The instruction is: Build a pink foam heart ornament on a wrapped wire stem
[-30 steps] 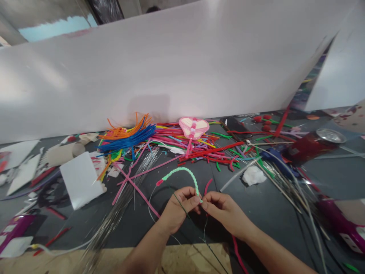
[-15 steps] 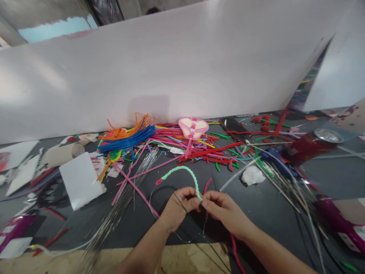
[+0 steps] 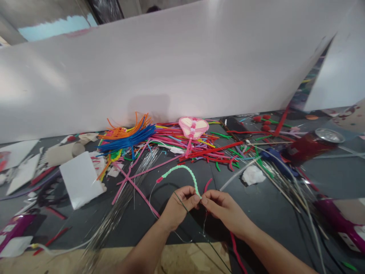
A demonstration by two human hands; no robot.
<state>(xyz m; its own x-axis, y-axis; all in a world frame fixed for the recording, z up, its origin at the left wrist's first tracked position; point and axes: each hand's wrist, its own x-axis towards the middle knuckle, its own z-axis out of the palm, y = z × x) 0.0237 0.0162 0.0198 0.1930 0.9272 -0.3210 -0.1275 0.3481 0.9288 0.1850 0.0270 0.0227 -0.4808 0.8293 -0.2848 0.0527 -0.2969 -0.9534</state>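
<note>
A twisted light-green pipe cleaner [image 3: 182, 167] arches up from between my hands, its far tip wrapped in red-pink. My left hand [image 3: 181, 205] is closed, pinching the lower end of this stem. A thin dark green wire [image 3: 188, 212] crosses in front of my left fingers and runs down to the right. My right hand [image 3: 224, 209] is closed too, thumb and forefinger meeting the same lower end; a thin wire hangs below the fingertips. A pink-red pipe cleaner [image 3: 235, 253] passes behind my right hand, its upper end showing above the knuckles.
Behind lie blue pipe cleaners [image 3: 127, 140], orange ones, and a pink heart-shaped piece [image 3: 194, 128]. Bare metal wires [image 3: 114, 213] spread to the left beside a white card [image 3: 81, 180]. On the right are a red can [image 3: 313, 146], crumpled white tissue [image 3: 253, 175] and a phone [image 3: 234, 127].
My hands stay nearly in place, fingertips still together at the stem's lower end. The green stem has shifted very slightly left.
</note>
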